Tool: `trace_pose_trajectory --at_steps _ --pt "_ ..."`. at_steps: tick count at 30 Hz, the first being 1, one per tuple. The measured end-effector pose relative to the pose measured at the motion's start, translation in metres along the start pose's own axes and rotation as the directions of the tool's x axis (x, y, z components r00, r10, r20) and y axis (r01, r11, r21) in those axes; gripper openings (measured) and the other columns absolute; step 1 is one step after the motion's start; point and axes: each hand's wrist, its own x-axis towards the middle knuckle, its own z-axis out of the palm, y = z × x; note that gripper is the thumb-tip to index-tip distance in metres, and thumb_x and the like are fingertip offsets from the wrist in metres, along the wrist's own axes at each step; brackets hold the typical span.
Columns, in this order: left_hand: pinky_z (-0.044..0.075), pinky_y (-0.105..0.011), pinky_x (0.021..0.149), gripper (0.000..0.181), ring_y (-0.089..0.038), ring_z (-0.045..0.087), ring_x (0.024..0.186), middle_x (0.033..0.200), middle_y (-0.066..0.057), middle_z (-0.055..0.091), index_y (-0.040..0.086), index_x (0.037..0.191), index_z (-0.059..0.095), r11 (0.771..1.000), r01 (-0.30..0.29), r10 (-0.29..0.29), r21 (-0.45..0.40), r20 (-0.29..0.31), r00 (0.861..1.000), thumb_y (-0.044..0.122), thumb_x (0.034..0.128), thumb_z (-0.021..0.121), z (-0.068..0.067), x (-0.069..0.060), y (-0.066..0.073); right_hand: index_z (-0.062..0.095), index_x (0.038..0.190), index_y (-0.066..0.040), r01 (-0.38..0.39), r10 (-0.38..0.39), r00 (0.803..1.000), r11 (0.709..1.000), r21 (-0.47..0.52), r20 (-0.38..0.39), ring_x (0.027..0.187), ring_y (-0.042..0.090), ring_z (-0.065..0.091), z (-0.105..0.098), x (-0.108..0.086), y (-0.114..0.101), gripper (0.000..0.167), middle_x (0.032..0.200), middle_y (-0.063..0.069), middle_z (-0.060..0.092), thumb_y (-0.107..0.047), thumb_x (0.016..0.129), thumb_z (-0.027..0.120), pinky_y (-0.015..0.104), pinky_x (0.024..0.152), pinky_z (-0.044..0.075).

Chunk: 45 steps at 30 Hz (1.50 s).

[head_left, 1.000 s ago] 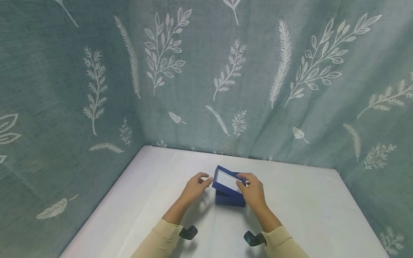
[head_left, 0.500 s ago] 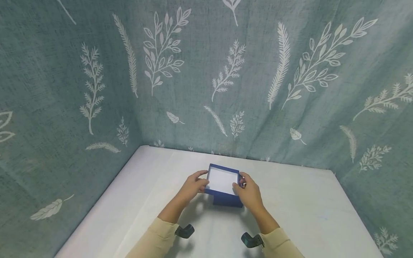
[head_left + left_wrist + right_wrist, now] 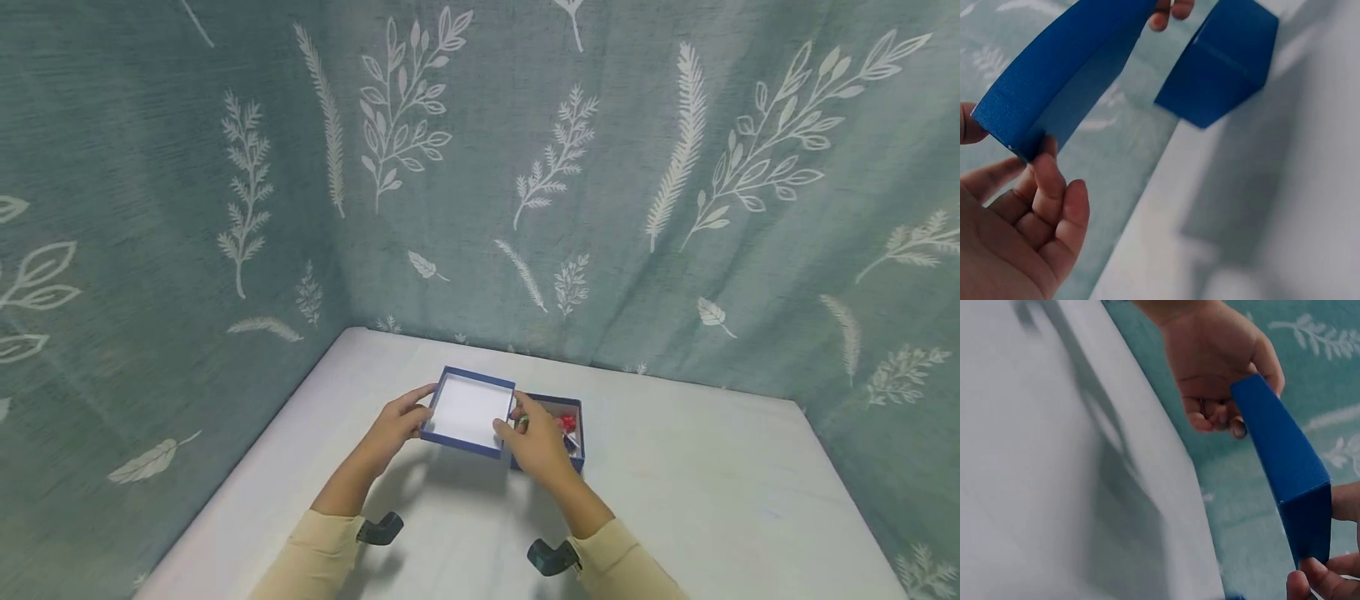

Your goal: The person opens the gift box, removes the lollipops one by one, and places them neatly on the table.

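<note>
I saw the person's left grip (image 3: 393, 421) and right grip (image 3: 538, 437) pinching opposite sides of a shallow, rectangular blue lid (image 3: 468, 411), its white inside facing the head camera, raised above the white counter (image 3: 675, 475), left of an open blue box (image 3: 577, 464) with red things (image 3: 568, 422) inside

2 hands (image 3: 1019, 231) holding blue lid (image 3: 1066, 69), blue box (image 3: 1219, 69)

A teal cloth (image 3: 483, 183) is hanging across the upper part of the head view and down both sides, rippling gently toward the right. Pale leaf prints (image 3: 146, 461) are dotting it all over, and a white table (image 3: 690, 500) is stretching across the lower middle.
</note>
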Motion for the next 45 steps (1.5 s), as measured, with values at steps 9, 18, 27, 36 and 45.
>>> trace_pose_trajectory --at_steps 9,18,27,36,45 --pt "0.049 -0.042 0.093 0.050 -0.023 0.064 0.091 0.113 -0.016 0.062 0.010 0.148 0.042 0.999 0.016 -0.017 0.046 0.037 0.999 0.022 0.1002 0.053 -0.051 -0.013 -0.012 0.022 0.156 -0.014 -0.011 0.003 0.984 0.999 0.044 0.180 0.081 0.014 0.061 0.039 -0.005 -0.016 0.082 0.109 0.003 0.062 -0.043 0.092 0.065 0.035 0.067 0.051" --pt "0.029 -0.063 0.107 0.051 -0.044 0.044 0.128 0.142 -0.027 0.044 0.009 0.148 0.041 0.963 0.071 -0.069 0.259 -0.018 0.997 0.025 0.1010 0.051 -0.086 -0.029 -0.037 0.010 0.157 -0.013 -0.039 0.021 0.955 0.998 0.054 0.297 0.072 0.011 0.059 0.087 -0.013 -0.026 0.096 0.111 0.007 0.063 -0.038 0.088 0.070 0.033 0.063 0.050" --pt "0.033 -0.066 0.102 0.051 -0.050 0.042 0.127 0.138 -0.030 0.048 0.006 0.143 0.048 0.889 0.090 -0.056 0.449 -0.088 0.995 0.018 0.0947 0.058 -0.105 -0.035 -0.060 0.010 0.154 0.002 0.001 0.032 0.924 0.996 -0.085 0.381 0.081 0.016 0.063 0.122 -0.015 -0.033 0.101 0.109 0.009 0.066 -0.044 0.087 0.071 0.035 0.072 0.053" --pt "0.052 -0.054 0.084 0.049 -0.046 0.056 0.110 0.123 -0.029 0.058 0.002 0.140 0.050 0.813 0.183 -0.097 0.553 -0.181 0.979 0.013 0.0928 0.055 -0.113 -0.044 -0.073 0.020 0.150 0.007 0.111 -0.026 0.925 0.972 -0.205 0.379 0.076 0.015 0.059 0.142 -0.018 -0.041 0.098 0.085 -0.001 0.065 -0.044 0.085 0.072 0.032 0.069 0.051" --pt "0.056 -0.045 0.071 0.047 -0.038 0.062 0.097 0.119 -0.030 0.059 -0.001 0.139 0.050 0.812 0.187 -0.107 0.552 -0.174 0.979 0.012 0.0936 0.056 -0.123 -0.053 -0.076 0.029 0.147 0.009 0.142 -0.022 0.926 0.945 -0.295 0.376 0.085 0.019 0.057 0.159 -0.018 -0.042 0.094 0.084 -0.004 0.064 -0.047 0.084 0.071 0.041 0.081 0.047"
